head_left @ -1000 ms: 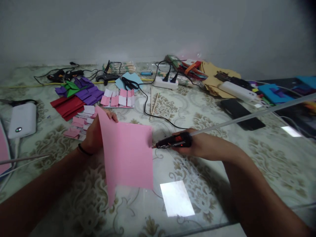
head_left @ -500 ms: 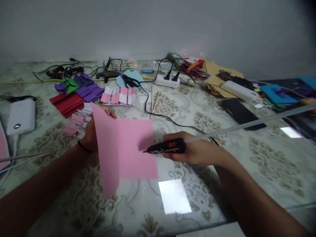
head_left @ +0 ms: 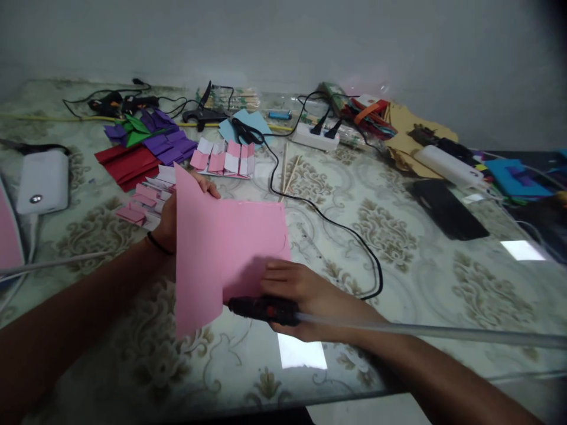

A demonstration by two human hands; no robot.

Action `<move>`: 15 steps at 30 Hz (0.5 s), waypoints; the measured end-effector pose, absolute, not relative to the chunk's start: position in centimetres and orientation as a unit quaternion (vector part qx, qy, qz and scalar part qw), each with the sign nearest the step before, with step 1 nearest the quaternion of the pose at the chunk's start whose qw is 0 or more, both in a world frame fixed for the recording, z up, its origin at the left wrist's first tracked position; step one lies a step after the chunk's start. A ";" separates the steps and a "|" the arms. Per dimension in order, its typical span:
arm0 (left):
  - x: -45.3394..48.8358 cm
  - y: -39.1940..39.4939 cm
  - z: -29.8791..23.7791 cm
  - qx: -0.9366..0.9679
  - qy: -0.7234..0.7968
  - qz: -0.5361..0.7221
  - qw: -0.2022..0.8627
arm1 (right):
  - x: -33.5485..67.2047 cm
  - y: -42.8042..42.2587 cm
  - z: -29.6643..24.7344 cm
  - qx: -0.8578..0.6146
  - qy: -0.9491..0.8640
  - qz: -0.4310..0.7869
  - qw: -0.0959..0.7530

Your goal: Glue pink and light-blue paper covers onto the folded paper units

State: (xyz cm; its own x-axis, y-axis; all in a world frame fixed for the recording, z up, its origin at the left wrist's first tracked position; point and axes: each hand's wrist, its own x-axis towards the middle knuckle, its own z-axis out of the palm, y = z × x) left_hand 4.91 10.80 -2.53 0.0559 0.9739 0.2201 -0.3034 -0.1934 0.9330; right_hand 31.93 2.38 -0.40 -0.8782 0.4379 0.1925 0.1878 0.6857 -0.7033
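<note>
A folded pink sheet of card (head_left: pixel 198 254) stands half open in the middle of the table, its left flap raised and its right half lying flat. My left hand (head_left: pixel 167 219) is closed on the raised flap from behind; its fingertips show over the top by the fold, the rest is hidden. In my right hand (head_left: pixel 290 283) is a black glue gun (head_left: pixel 264 309) with a long clear glue stick (head_left: pixel 398 329) out of its back. The nozzle is at the lower edge of the card, close to the fold. A thin line of glue seems to run along the card's top and right edges.
Folded pink-and-white paper pieces (head_left: pixel 225 158) lie behind the card, beside purple paper (head_left: pixel 170 146) and red paper (head_left: pixel 128 164). A black cable (head_left: pixel 328 219) loops from the white power strip (head_left: pixel 316 137). A power bank (head_left: pixel 43 182) is left, a black phone (head_left: pixel 448 209) right.
My right hand has moved the glue gun down and left, from the card's right side to its lower edge near the fold. My left hand still holds the flap. The camera view has shifted slightly.
</note>
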 end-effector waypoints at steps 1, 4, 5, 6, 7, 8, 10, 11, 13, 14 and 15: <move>4.9 10.9 -2.5 0.490 0.339 0.596 0.537 | 31.8 2.3 -0.4 -0.175 -0.901 0.355 0.176; 4.9 11.0 -2.5 0.488 0.333 0.608 0.530 | 31.6 2.3 -0.3 -0.179 -0.902 0.353 0.170; 5.0 11.1 -2.5 0.489 0.330 0.611 0.528 | 31.5 2.3 -0.2 -0.180 -0.903 0.353 0.166; 5.0 11.1 -2.5 0.491 0.328 0.612 0.527 | 31.4 2.3 -0.2 -0.182 -0.903 0.353 0.163; 5.0 11.1 -2.5 0.492 0.326 0.611 0.527 | 31.4 2.3 -0.2 -0.184 -0.903 0.352 0.162; 5.0 11.1 -2.5 0.494 0.326 0.609 0.528 | 31.4 2.3 -0.2 -0.186 -0.904 0.351 0.161; 4.9 11.0 -2.6 0.494 0.329 0.606 0.529 | 31.3 2.3 -0.2 -0.183 -0.907 0.346 0.158; 4.9 11.0 -2.6 0.495 0.331 0.606 0.528 | 31.3 2.3 -0.2 -0.181 -0.909 0.342 0.156; 4.8 10.9 -2.6 0.496 0.335 0.602 0.528 | 31.3 2.3 -0.2 -0.178 -0.912 0.336 0.153; 4.7 10.9 -2.5 0.496 0.337 0.601 0.529 | 31.4 2.3 -0.1 -0.180 -0.912 0.337 0.151; 4.7 10.9 -2.5 0.496 0.339 0.599 0.530 | 31.4 2.3 0.0 -0.184 -0.909 0.342 0.151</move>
State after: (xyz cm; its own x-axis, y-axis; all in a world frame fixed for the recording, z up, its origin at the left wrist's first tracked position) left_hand 4.68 10.85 -2.50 0.0524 0.9707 0.2346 -0.2986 -0.2089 0.9312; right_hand 31.41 2.34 -0.04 -0.8869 0.4376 0.1480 0.2317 0.6986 -0.6769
